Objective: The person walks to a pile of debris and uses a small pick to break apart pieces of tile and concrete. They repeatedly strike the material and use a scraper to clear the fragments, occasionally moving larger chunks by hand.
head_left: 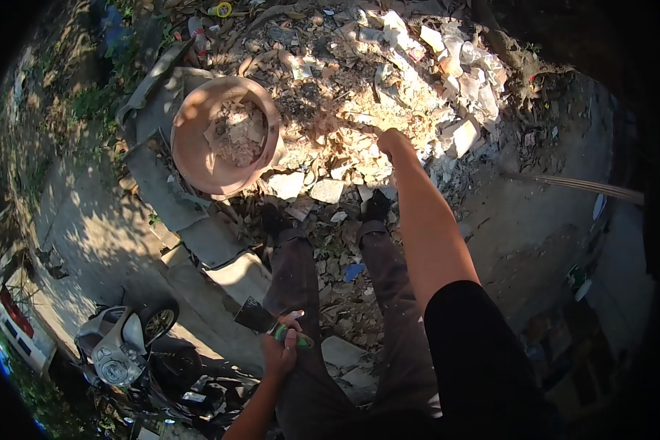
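Note:
My left hand [280, 353] is closed around the green handle of a scraper [254, 315], held beside my left thigh. The scraper's broad, dark blade points up and to the left. My right arm reaches forward, and my right hand [394, 144] is closed low over a heap of pale shavings and debris [337, 139]. What its fingers hold, if anything, is hidden. To the left of the heap, a round reddish-brown basin [198, 166] leans with its mouth facing me. Crumbled pale scraps [238, 134] lie inside the basin.
Crumpled plastic sheeting [477, 73] and broken tile pieces [327, 191] lie around the heap. Concrete slabs [211, 240] form an edge on the left. A motorbike [121, 352] stands at lower left. A bundle of thin sticks [579, 185] juts in from the right.

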Available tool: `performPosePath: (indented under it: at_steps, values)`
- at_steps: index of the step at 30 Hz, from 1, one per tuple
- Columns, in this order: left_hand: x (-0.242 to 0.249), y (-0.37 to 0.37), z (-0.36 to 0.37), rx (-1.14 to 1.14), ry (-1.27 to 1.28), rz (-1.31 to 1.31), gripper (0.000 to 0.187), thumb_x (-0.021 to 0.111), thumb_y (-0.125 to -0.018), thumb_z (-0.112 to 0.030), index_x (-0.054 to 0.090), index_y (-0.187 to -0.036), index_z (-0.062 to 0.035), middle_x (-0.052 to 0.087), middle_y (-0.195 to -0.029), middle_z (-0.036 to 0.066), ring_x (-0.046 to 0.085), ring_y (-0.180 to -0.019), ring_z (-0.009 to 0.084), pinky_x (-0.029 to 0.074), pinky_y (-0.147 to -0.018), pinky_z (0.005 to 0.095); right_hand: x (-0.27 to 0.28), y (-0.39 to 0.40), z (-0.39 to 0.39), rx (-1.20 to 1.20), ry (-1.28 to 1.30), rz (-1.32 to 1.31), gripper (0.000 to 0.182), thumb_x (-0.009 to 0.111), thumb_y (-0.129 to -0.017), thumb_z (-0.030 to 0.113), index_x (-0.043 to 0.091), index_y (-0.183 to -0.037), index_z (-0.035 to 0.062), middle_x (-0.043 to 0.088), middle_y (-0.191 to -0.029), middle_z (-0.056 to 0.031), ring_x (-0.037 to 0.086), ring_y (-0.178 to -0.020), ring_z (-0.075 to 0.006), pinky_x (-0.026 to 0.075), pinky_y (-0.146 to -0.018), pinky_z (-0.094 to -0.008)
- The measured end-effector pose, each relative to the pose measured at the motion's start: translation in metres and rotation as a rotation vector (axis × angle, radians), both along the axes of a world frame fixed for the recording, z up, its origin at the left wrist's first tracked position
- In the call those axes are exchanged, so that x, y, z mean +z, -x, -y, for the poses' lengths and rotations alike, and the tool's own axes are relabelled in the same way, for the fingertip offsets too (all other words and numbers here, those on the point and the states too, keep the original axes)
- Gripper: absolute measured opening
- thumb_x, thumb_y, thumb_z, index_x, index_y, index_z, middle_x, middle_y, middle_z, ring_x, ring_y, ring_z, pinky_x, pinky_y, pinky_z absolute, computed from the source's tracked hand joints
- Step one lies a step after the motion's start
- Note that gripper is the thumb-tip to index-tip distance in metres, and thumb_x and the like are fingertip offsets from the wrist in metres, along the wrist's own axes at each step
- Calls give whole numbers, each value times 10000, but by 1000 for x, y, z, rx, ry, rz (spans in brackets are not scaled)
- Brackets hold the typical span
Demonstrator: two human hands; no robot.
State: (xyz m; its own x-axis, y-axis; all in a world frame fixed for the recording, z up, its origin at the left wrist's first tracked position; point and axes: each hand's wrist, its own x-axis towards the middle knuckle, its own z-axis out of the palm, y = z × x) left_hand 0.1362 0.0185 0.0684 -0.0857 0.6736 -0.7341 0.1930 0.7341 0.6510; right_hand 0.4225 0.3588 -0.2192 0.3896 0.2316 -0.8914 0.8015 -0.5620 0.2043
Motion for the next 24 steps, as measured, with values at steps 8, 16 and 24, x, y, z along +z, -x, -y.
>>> performPosePath:
  at_steps: [8, 16, 24]
  values:
    - [-7, 6, 6, 17, -132, -9, 440, 459, -968, -348, 592, -1181, 14, 619, -901, 91, 567, -761, 139, 465, -683, 294, 53, -57, 29, -574, -42, -222, 484, 553, -943, 372, 396, -643, 26, 405, -513, -47, 318, -364, -114, 257, -337, -288]
    - [-1, 5, 0, 152, -60, 34, 385, 491, -969, -291, 591, -1181, 15, 617, -833, 66, 596, -718, 131, 475, -674, 279, 150, -74, 7, -638, -120, -502, 374, 559, -925, 303, 402, -667, 82, 386, -505, -19, 412, -369, -116, 339, -343, -291]
    - [6, 8, 1, 216, -30, 60, 443, 478, -974, -362, 588, -1186, 12, 594, -831, 48, 586, -751, 121, 471, -693, 275, 254, -16, -52, -364, -130, -562, 199, 438, -895, 198, 406, -733, 88, 443, -643, -23, 452, -393, -106, 437, -360, -295]
